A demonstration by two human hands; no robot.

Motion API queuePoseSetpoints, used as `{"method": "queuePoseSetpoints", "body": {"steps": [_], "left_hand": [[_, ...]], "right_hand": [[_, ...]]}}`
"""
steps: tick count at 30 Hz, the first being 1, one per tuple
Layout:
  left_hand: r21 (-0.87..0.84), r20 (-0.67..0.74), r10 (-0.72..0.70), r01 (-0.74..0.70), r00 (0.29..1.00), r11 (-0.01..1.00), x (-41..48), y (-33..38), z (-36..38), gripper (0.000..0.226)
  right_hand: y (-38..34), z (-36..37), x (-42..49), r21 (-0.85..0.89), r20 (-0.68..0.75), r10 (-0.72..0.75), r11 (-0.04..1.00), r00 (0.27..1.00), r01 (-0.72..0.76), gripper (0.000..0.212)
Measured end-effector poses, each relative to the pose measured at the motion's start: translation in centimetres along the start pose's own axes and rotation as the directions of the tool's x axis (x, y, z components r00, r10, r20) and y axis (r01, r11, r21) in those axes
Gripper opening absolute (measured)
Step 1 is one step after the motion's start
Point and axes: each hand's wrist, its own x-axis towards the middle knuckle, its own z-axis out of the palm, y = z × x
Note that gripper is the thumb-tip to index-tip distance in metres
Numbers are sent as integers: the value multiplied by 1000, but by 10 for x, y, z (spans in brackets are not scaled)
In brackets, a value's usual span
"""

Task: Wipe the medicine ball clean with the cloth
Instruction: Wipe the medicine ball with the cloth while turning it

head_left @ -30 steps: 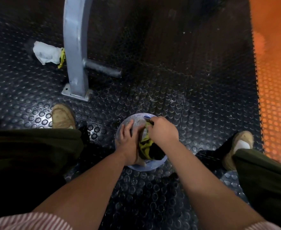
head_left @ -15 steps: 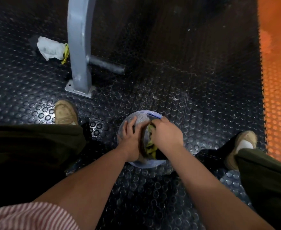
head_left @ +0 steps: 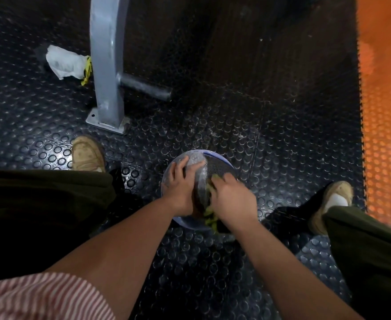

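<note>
On the studded black floor (head_left: 259, 135), between my shoes (head_left: 87, 154), sits the ball (head_left: 215, 166): grey, pebbled, with a pale film on top and a blue band round its edge. My left hand (head_left: 178, 188) lies on its left side, fingers spread flat. My right hand (head_left: 232, 199) presses the yellow-green cloth (head_left: 209, 214) to its near right side; blur hides whether those fingers curl round it. Since half a second ago that hand has slid toward me, baring more of the top
</note>
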Motion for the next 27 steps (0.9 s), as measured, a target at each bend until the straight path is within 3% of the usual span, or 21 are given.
{"method": "queuePoseSetpoints", "body": {"steps": [5,9,12,17,27], "left_hand": [[43,46,-17,15,999,999,-3,3,-2,134],[-15,10,-13,13,1000,1000,5,4,-9,114],[4,21,-18,18,1000,1000,7,6,-10,118],[39,9,-30,30,1000,999,3,8,-2,113],[-9,6,-25,26,1000,1000,19,6,-13,108]], "right_hand": [[3,-11,40,73,52,40,996,998,-44,35],[3,5,2,83,5,8,997,1000,-9,33],[7,13,-19,159,45,-14,987,999,7,32],[10,-8,17,187,53,87,978,995,-95,31],[-2,-6,-6,8,111,-44,999,993,43,36]]}}
